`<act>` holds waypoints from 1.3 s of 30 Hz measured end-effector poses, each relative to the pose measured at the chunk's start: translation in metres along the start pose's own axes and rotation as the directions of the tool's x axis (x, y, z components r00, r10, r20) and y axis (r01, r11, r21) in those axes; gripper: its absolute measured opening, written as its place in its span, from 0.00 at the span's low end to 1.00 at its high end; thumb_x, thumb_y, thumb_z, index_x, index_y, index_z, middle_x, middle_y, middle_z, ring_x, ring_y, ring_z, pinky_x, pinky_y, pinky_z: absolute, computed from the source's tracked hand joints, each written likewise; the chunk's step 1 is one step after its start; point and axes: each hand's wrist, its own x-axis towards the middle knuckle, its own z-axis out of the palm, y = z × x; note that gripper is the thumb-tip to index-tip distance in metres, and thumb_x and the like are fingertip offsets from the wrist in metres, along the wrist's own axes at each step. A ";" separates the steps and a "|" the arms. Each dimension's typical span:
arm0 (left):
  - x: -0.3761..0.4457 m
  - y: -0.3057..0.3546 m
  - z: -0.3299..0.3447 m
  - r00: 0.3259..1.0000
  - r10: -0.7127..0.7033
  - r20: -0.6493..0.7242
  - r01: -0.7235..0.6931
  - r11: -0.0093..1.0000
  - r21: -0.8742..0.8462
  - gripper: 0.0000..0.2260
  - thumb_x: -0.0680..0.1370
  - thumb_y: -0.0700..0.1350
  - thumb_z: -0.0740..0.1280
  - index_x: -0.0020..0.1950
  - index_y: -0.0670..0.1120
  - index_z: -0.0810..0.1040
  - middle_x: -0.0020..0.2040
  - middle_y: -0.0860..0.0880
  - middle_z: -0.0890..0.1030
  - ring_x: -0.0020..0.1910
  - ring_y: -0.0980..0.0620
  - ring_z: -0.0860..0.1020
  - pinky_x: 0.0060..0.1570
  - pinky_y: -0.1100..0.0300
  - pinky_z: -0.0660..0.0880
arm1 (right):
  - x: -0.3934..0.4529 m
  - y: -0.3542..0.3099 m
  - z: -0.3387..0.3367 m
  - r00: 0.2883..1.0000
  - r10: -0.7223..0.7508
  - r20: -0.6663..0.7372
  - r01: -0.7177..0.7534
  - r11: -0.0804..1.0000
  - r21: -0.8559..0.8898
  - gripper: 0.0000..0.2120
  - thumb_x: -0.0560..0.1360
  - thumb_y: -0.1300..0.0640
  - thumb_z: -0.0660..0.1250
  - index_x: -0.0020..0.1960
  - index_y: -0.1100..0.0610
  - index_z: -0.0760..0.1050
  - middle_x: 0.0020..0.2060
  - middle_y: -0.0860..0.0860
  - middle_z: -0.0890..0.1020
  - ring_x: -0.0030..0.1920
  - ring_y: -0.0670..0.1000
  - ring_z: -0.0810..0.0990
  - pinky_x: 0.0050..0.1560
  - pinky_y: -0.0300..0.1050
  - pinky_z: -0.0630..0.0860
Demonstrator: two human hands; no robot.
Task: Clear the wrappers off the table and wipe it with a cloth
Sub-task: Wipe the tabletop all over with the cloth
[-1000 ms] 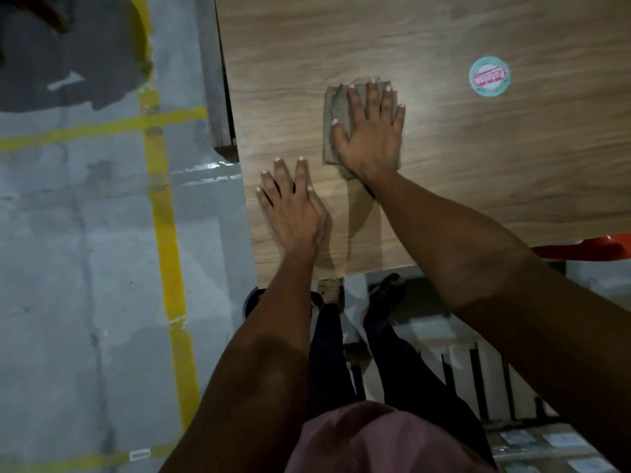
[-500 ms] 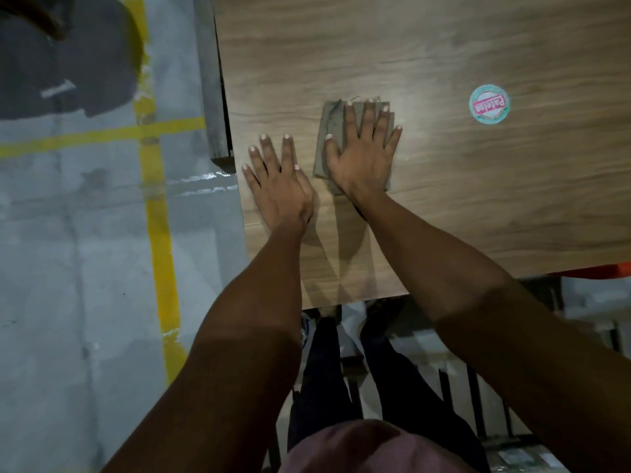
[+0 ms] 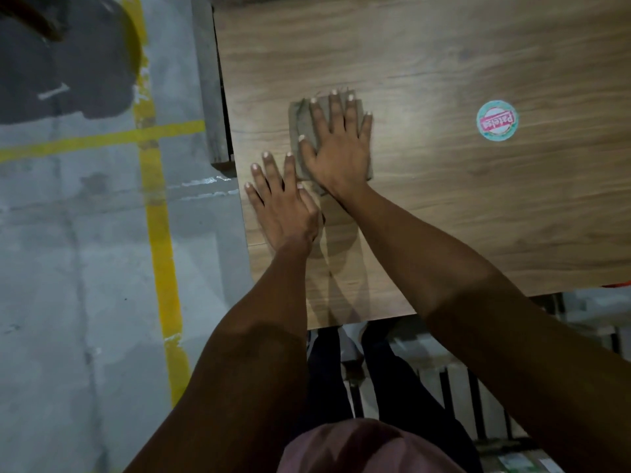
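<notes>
A right hand presses a folded grey cloth flat against a wood-grain table at the centre of the frame.

Seen from the head camera, the right hand lies open, fingers spread, palm down on the soft, creased, roughly rectangular cloth, pinning it rather than gripping it. The left hand rests open and flat on the bare laminate just beside it, lower left, holding nothing. At right of frame, well apart from the cloth, a round sticker with a teal rim and a pink band bears upside-down lettering that appears to read "Patelsa". Left of the table, a grey concrete floor carries scuffed yellow painted lines.
</notes>
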 end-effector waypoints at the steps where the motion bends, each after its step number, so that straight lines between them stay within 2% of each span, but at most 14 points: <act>1: 0.000 0.000 0.000 1.000 -0.001 0.001 0.001 1.000 -0.008 0.29 0.81 0.50 0.51 0.84 0.55 0.56 0.85 0.46 0.53 0.83 0.40 0.52 0.80 0.39 0.50 | 0.002 0.003 -0.001 0.999 -0.046 -0.004 0.046 0.999 0.009 0.33 0.80 0.36 0.49 0.83 0.47 0.54 0.83 0.55 0.55 0.83 0.61 0.49 0.79 0.67 0.45; 4: 0.000 0.001 0.000 1.000 -0.003 -0.002 0.003 1.000 -0.009 0.29 0.81 0.50 0.51 0.84 0.55 0.55 0.85 0.46 0.53 0.83 0.40 0.52 0.80 0.39 0.49 | 0.019 0.019 -0.001 1.000 -0.017 -0.019 0.017 1.000 0.013 0.34 0.80 0.36 0.50 0.83 0.46 0.56 0.83 0.54 0.56 0.82 0.61 0.51 0.79 0.67 0.46; 8: 0.001 0.001 -0.001 1.000 -0.005 0.022 0.005 1.000 0.028 0.30 0.81 0.49 0.51 0.85 0.54 0.52 0.85 0.45 0.51 0.83 0.40 0.51 0.80 0.39 0.49 | 0.046 0.024 -0.006 0.976 0.217 -0.018 -0.217 0.976 0.015 0.35 0.79 0.36 0.47 0.83 0.47 0.54 0.83 0.54 0.55 0.83 0.61 0.49 0.79 0.68 0.43; 13: 0.001 0.001 -0.006 0.999 -0.004 0.052 0.001 0.998 0.059 0.31 0.80 0.49 0.44 0.85 0.53 0.53 0.85 0.44 0.52 0.83 0.39 0.52 0.80 0.38 0.51 | 0.046 -0.018 -0.002 0.851 0.524 -0.039 -0.513 0.844 0.154 0.36 0.78 0.36 0.50 0.83 0.48 0.56 0.83 0.55 0.54 0.83 0.61 0.48 0.79 0.67 0.43; 15: 0.003 0.001 -0.007 0.998 -0.004 0.064 0.000 0.998 0.063 0.31 0.79 0.49 0.44 0.85 0.52 0.53 0.85 0.44 0.52 0.83 0.39 0.52 0.80 0.38 0.51 | 0.042 -0.027 -0.001 0.913 0.406 -0.034 -0.399 0.908 0.126 0.35 0.78 0.37 0.50 0.83 0.48 0.55 0.83 0.56 0.55 0.82 0.62 0.48 0.79 0.67 0.43; 17: 0.002 0.003 -0.009 0.996 -0.013 0.084 0.009 0.999 0.050 0.32 0.78 0.50 0.44 0.85 0.52 0.53 0.85 0.44 0.50 0.83 0.39 0.51 0.80 0.38 0.49 | 0.041 -0.017 0.001 0.989 0.142 -0.030 -0.140 0.988 0.058 0.34 0.79 0.37 0.50 0.83 0.47 0.55 0.83 0.56 0.56 0.82 0.62 0.50 0.79 0.68 0.45; 19: 0.000 0.005 -0.010 0.996 -0.013 0.088 0.010 0.999 0.033 0.32 0.79 0.50 0.46 0.85 0.53 0.52 0.85 0.44 0.49 0.83 0.39 0.49 0.81 0.39 0.47 | 0.050 0.003 -0.002 1.000 -0.013 -0.016 0.013 1.000 0.024 0.34 0.79 0.36 0.50 0.83 0.46 0.55 0.83 0.55 0.56 0.82 0.61 0.51 0.79 0.68 0.47; 22: 0.001 0.005 -0.008 0.998 -0.008 0.062 0.007 1.000 0.019 0.31 0.79 0.50 0.48 0.85 0.53 0.52 0.85 0.44 0.50 0.83 0.39 0.50 0.80 0.38 0.48 | 0.074 0.014 -0.007 0.975 0.221 -0.026 -0.220 0.975 0.044 0.34 0.79 0.36 0.50 0.83 0.47 0.55 0.83 0.54 0.56 0.83 0.60 0.49 0.79 0.67 0.45; 24: 0.002 0.004 -0.006 0.998 -0.011 0.057 0.009 0.999 0.033 0.31 0.79 0.49 0.48 0.84 0.52 0.53 0.85 0.44 0.52 0.83 0.39 0.52 0.80 0.38 0.50 | 0.086 0.003 -0.008 0.894 0.447 -0.019 -0.445 0.893 0.064 0.35 0.79 0.36 0.47 0.83 0.48 0.54 0.83 0.55 0.52 0.83 0.60 0.46 0.79 0.67 0.41; 26: 0.003 0.003 -0.006 0.999 -0.008 0.051 0.006 0.999 0.040 0.31 0.79 0.49 0.48 0.84 0.52 0.55 0.85 0.44 0.53 0.83 0.39 0.54 0.80 0.37 0.52 | 0.091 -0.008 -0.008 0.863 0.505 0.006 -0.505 0.861 0.064 0.36 0.79 0.36 0.46 0.84 0.49 0.51 0.83 0.56 0.50 0.83 0.61 0.44 0.78 0.67 0.40; 29: 0.002 0.004 -0.007 0.999 -0.005 0.055 0.003 1.000 0.024 0.32 0.79 0.50 0.49 0.84 0.53 0.54 0.85 0.44 0.52 0.83 0.39 0.52 0.80 0.38 0.49 | 0.091 -0.006 -0.009 0.983 0.183 0.008 -0.183 0.983 0.013 0.35 0.80 0.36 0.47 0.83 0.48 0.52 0.83 0.57 0.53 0.82 0.62 0.47 0.79 0.68 0.43; 32: 0.002 0.004 -0.008 0.998 -0.014 0.068 0.013 1.000 0.016 0.32 0.79 0.50 0.51 0.84 0.53 0.53 0.85 0.44 0.51 0.83 0.40 0.51 0.80 0.38 0.49 | 0.105 0.006 -0.013 0.991 -0.119 0.061 0.122 0.992 -0.042 0.35 0.80 0.35 0.47 0.83 0.46 0.51 0.83 0.56 0.53 0.82 0.62 0.48 0.79 0.68 0.46; 35: 0.002 0.004 -0.008 0.997 -0.019 0.076 0.017 1.000 0.023 0.31 0.79 0.50 0.51 0.84 0.53 0.56 0.85 0.44 0.53 0.83 0.40 0.53 0.80 0.38 0.51 | 0.128 0.002 -0.014 0.997 0.043 0.058 -0.040 0.998 -0.041 0.35 0.80 0.35 0.45 0.84 0.47 0.50 0.83 0.56 0.51 0.83 0.61 0.47 0.79 0.67 0.44; 39: 0.005 -0.001 -0.005 0.999 -0.035 0.029 0.035 0.999 0.022 0.28 0.80 0.50 0.55 0.82 0.53 0.63 0.83 0.43 0.61 0.81 0.38 0.60 0.77 0.36 0.59 | 0.142 -0.023 -0.015 0.934 0.354 0.050 -0.357 0.933 0.046 0.36 0.80 0.36 0.46 0.84 0.50 0.50 0.83 0.58 0.49 0.83 0.61 0.44 0.78 0.67 0.40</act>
